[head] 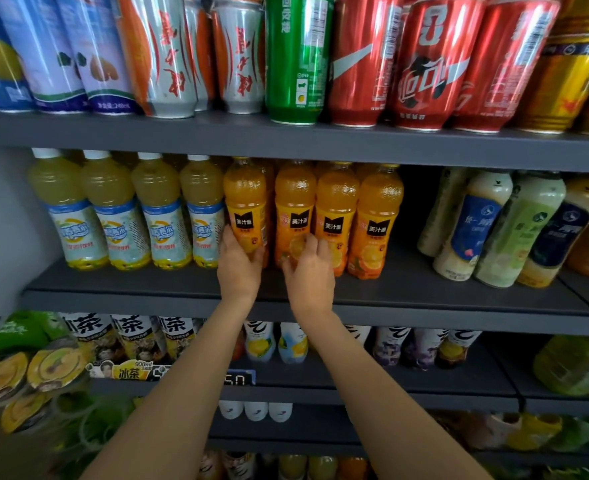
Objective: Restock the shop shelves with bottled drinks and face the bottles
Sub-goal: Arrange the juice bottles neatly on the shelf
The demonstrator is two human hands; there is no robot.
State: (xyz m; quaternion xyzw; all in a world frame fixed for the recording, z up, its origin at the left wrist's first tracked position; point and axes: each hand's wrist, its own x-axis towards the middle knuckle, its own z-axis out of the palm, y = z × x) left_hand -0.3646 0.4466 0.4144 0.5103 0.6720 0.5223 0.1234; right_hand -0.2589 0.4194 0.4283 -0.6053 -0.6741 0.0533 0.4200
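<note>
- On the middle shelf (424, 292), right in front of me, four orange juice bottles stand in a row, black labels facing out.
- My left hand (238, 268) wraps the lower part of the leftmost orange bottle (246, 202), fingers curled round its base, thumb on its left side.
- My right hand (308, 271) sits at the foot of the second orange bottle (295, 209); fingers are loosely bent against its front, but it is a bit blurred and I cannot tell if they actually grip it.
- Both bottles are upright, bases on the shelf or nearly so, touching each other.
- Just left of my left hand, four pale yellow bottles (130, 216) with white caps line up, the nearest touching the orange one.
- To the right, past a dark gap, milky bottles (473, 223) with blue and green labels lean to the side.
- Above, cans (296, 57) in green, red, silver and gold crowd the top shelf.
- Below, tea bottles (137, 336) fill the next shelf down.
</note>
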